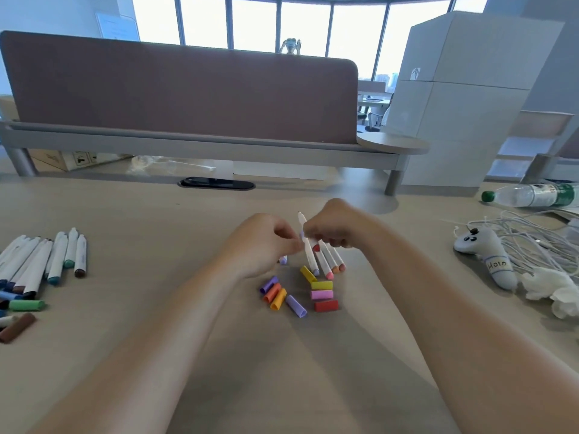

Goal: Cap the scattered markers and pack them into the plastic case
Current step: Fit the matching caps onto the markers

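Over the desk [156, 233] middle, the right hand [329, 233] grips several markers [322, 261] and the left hand [266, 242] pinches one; they look light, stiff and smooth, so hold the barrel; caps [322, 294] lie nearer

An open-plan office, seen from a desk [125, 214].
A fabric divider [175, 92] backs the wood-grain desk, which has a cable port [216, 183] set in it; tall windows [307, 26] line the far wall, with an office chair [374, 119] beyond and stacked boxes [470, 89] at right.
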Demonstrator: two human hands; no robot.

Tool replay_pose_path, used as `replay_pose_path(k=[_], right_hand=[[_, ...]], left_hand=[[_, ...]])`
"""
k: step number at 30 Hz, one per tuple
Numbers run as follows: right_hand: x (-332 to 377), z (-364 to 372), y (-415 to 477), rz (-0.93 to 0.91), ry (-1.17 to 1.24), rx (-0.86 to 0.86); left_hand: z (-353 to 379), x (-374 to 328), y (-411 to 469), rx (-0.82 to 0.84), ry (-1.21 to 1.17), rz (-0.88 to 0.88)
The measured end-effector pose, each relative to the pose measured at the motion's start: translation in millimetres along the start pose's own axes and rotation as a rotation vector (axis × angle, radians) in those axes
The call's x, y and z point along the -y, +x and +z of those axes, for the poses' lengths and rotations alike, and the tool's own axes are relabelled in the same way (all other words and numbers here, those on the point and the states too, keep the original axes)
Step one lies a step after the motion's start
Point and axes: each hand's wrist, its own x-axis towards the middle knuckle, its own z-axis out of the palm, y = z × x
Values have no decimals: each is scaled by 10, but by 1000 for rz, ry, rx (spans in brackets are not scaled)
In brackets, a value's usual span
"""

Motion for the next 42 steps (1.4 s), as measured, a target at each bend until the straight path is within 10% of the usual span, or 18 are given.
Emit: replay_pose_path(k=[7, 20, 29, 42], right_hand=[[-441, -169, -290, 34, 249, 89], [-590, -176, -352, -38, 336, 170], [-462, -148, -498, -207, 281, 282], [-364, -39, -566, -307, 259, 362]], left_hand=[[205, -180, -176, 417, 190, 125], [275, -304, -262, 402, 327, 113], [-41, 79, 61, -240, -496, -227], [-57, 150, 94, -325, -610, -303]])
